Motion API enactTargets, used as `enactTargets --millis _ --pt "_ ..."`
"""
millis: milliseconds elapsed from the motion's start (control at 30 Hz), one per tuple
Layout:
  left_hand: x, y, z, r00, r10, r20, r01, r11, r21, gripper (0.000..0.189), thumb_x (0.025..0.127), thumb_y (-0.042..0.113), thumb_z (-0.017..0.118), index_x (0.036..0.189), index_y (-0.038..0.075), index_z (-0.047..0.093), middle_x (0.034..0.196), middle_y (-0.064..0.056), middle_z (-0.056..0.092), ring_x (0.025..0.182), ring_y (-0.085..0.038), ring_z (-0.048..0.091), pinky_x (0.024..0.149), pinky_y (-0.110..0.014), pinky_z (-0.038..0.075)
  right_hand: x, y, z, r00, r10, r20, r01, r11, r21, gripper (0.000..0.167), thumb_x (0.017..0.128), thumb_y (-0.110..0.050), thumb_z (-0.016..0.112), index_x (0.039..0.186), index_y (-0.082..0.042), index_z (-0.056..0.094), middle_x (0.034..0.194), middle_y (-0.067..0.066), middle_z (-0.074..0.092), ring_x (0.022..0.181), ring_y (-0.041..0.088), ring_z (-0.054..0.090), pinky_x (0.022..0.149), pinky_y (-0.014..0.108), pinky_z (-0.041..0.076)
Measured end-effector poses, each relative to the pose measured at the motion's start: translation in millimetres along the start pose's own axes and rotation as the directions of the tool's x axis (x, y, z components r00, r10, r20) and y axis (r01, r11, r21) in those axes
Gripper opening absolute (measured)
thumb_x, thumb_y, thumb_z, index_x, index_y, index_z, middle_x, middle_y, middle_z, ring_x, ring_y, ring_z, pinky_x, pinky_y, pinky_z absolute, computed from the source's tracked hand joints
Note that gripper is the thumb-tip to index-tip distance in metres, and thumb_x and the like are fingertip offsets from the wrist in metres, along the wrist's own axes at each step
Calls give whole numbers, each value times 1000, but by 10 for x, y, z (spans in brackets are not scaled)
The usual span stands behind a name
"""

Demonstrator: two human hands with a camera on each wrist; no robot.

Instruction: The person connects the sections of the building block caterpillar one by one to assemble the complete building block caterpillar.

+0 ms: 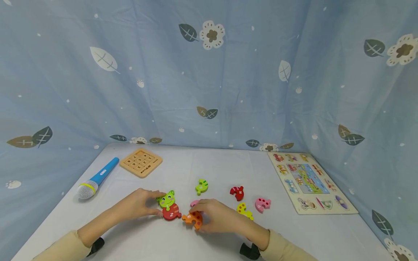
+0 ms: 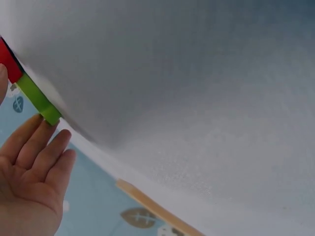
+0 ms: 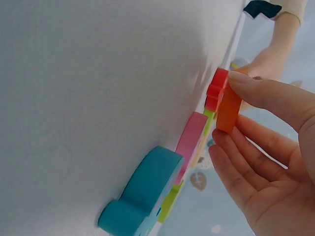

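My left hand (image 1: 140, 204) holds two joined puzzle pieces flat on the white table. Its fingers are at the green animal-head piece (image 1: 167, 200), the thumb at the red piece (image 1: 169, 214) marked with a 2. Just right of them, my right hand (image 1: 218, 215) pinches an orange spotted piece (image 1: 195, 219) between thumb and fingers. In the right wrist view the orange piece (image 3: 229, 110) stands beside the red one (image 3: 216, 88). A pink piece (image 1: 194, 203) peeks out behind the right hand. A teal piece (image 3: 152, 177) shows only in the right wrist view.
Loose green (image 1: 201, 186), red (image 1: 238, 193), yellow (image 1: 243, 209) and pink (image 1: 261, 204) pieces lie beyond the right hand. At the left are a blue toy microphone (image 1: 103, 172) and a wooden number board (image 1: 141, 162). A picture puzzle board (image 1: 339, 206) lies at the right edge.
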State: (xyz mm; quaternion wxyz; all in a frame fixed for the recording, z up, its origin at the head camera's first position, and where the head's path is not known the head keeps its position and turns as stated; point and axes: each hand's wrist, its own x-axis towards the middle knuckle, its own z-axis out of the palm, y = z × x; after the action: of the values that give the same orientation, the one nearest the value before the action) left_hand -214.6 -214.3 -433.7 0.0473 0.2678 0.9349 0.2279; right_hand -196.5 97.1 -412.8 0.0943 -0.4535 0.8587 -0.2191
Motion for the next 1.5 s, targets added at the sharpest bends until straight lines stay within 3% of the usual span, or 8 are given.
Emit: enactTargets --millis 200,600,833,1067,1500 --pt "-9 30 -1 1000 9 -26 -9 1000 18 68 75 56 74 123 9 66 120 -13 66 111 -34 62 91 -48 52 36 -13 7 999 43 -32 -42 999 23 40 80 -20 81 116 -13 67 107 -11 63 86 2 55 78 11 48" --pt "-13 91 16 998 -39 -55 42 998 37 60 72 47 80 118 8 69 115 -15 68 111 -36 61 92 -51 50 146 -46 32 986 139 -93 -135 990 47 41 77 -24 83 113 -11 67 105 -9 65 86 3 53 78 13 49" --pt "-16 104 9 997 -48 -54 50 998 30 58 73 43 81 118 8 69 116 -15 68 112 -36 60 92 -51 51 240 -41 64 982 159 -100 -157 987 20 43 77 -23 84 113 -10 67 101 -9 64 81 3 52 70 11 47" --pt "-30 119 25 995 -82 -56 83 996 14 60 73 45 80 119 9 69 117 -15 67 112 -37 60 93 -52 50 306 -50 89 979 168 -111 -171 985 -16 46 76 -25 84 116 -8 68 104 -5 65 84 2 53 73 9 47" --pt "-52 156 28 993 -75 -89 77 997 25 56 74 42 81 116 7 70 114 -16 68 110 -35 62 90 -49 52 379 -86 130 966 205 -159 -210 978 -18 49 74 -27 85 114 -4 68 99 -1 65 80 3 52 70 10 48"
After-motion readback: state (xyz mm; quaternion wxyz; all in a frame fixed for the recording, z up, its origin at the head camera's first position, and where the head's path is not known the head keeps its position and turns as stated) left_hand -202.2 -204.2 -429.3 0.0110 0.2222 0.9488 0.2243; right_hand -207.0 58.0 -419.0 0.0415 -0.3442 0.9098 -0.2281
